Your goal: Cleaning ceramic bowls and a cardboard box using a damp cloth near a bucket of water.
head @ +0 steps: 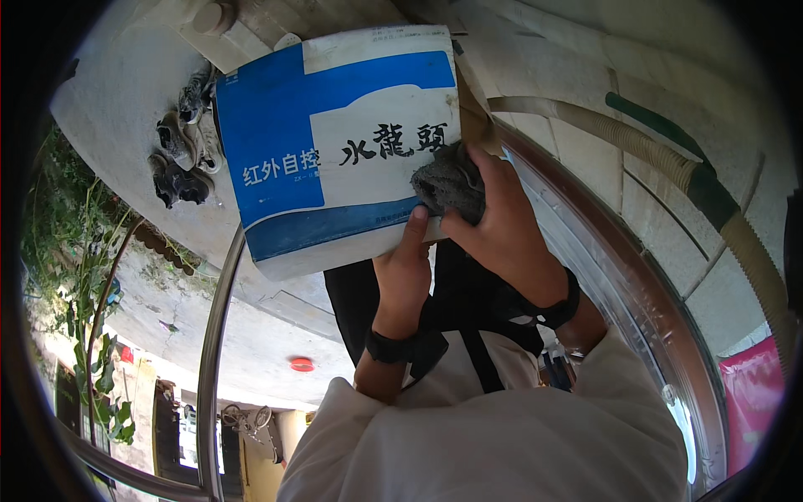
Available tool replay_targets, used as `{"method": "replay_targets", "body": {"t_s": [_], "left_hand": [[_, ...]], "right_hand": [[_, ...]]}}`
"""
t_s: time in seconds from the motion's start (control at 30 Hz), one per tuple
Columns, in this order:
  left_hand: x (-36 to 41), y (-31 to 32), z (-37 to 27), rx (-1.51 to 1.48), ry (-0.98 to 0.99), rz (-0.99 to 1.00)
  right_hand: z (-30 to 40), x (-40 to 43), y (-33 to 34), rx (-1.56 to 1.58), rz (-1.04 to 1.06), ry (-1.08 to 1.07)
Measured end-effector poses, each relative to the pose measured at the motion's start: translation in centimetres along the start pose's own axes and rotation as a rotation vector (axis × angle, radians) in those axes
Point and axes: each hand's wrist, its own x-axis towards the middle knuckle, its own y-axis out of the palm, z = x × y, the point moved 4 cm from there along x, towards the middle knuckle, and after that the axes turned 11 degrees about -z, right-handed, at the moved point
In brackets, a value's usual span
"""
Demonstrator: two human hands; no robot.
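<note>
A blue and white cardboard box (376, 81) printed with large writing is held up before me at a tilt. My left hand (404, 282) grips its near lower edge, the thumb on the printed face and the other fingers hidden behind. In my right hand (511, 216) is a bunched dark grey cloth (448, 182), pressed against the lower right corner of the printed face. Bare brown cardboard (475, 100) shows along the right end of the box; whether that end is open I cannot tell.
Several shoes (179, 141) stand on the concrete left of the box. A metal railing (216, 351) rises at left, near climbing plants (88, 251). To the right run a brown door frame (627, 251) and a ribbed hose (627, 135). A pink package (753, 395) lies lower right.
</note>
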Motion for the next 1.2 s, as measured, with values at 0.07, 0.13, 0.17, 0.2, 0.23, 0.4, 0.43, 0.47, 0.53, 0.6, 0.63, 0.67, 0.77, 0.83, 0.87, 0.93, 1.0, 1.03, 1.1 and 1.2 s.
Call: {"method": "replay_targets", "body": {"t_s": [0.07, 0.13, 0.17, 0.2, 0.23, 0.4, 0.43, 0.47, 0.53, 0.6, 0.63, 0.67, 0.77, 0.83, 0.87, 0.93, 1.0, 1.03, 1.1, 1.2], "left_hand": [[0.1, -0.1, 0.3, 0.005, 0.011, -0.013], [-0.8, 0.7, 0.1, -0.009, -0.018, 0.092], [-0.9, 0.7, 0.1, -0.012, -0.017, 0.086], [-0.9, 0.7, 0.5, 0.005, -0.04, 0.119], [-0.9, 1.0, 0.6, 0.022, -0.062, 0.158], [0.0, 1.3, 0.7, 0.028, 0.004, 0.148], [0.2, 1.3, 0.9, 0.036, -0.008, 0.143], [0.2, 1.5, 1.1, 0.031, -0.007, 0.146], [0.3, 1.0, 1.2, -0.018, 0.034, 0.03], [0.7, 0.1, 1.6, 0.013, 0.045, 0.009], [1.1, -0.3, 1.7, 0.048, 0.058, -0.012], [1.3, -0.5, 1.8, 0.048, 0.059, -0.012], [1.5, -1.1, 2.3, 0.074, 0.015, -0.01], [1.5, -1.2, 2.4, 0.107, 0.019, 0.002], [1.6, -1.0, 2.5, 0.111, 0.018, 0.004], [1.4, -1.4, 2.7, 0.15, 0.032, -0.028], [1.5, -1.6, 2.7, 0.139, 0.034, -0.013], [1.6, -1.6, 2.6, 0.121, 0.04, 0.003], [1.7, -1.9, 2.5, 0.103, 0.055, 0.011], [2.1, -2.3, 2.4, 0.097, 0.062, 0.039]], "right_hand": [[-0.1, 1.2, -0.1, -0.036, -0.087, -0.077], [-1.0, 3.0, 0.0, -0.092, -0.16, -0.085], [-1.4, 4.2, 0.1, -0.091, -0.153, -0.087], [-2.3, 5.3, 0.4, 0.006, -0.093, 0.019], [-2.8, 6.2, 0.4, 0.101, -0.038, 0.124], [-2.5, 7.2, -0.6, 0.223, -0.004, 0.211], [-2.7, 6.8, -0.6, 0.267, 0.012, 0.261], [-2.8, 6.3, -0.7, 0.311, 0.027, 0.31], [-2.7, 4.5, -0.5, 0.301, 0.095, 0.357], [-2.7, 2.4, -0.2, 0.281, 0.206, 0.395], [-2.9, 1.5, 0.1, 0.274, 0.25, 0.384], [-3.4, 0.8, 0.6, 0.267, 0.263, 0.395], [-3.2, 1.4, 1.0, 0.316, 0.216, 0.435], [-3.0, 2.8, 1.2, 0.261, 0.122, 0.334], [-2.8, 3.8, 1.1, 0.205, 0.03, 0.231], [-2.5, 5.2, 1.7, 0.156, -0.012, 0.244], [-2.1, 6.5, 1.9, 0.128, -0.075, 0.261], [-2.2, 6.8, 2.2, 0.132, -0.074, 0.26], [-2.4, 7.3, 2.0, 0.134, -0.168, 0.317], [-2.8, 7.8, 2.0, 0.15, -0.227, 0.348]]}}
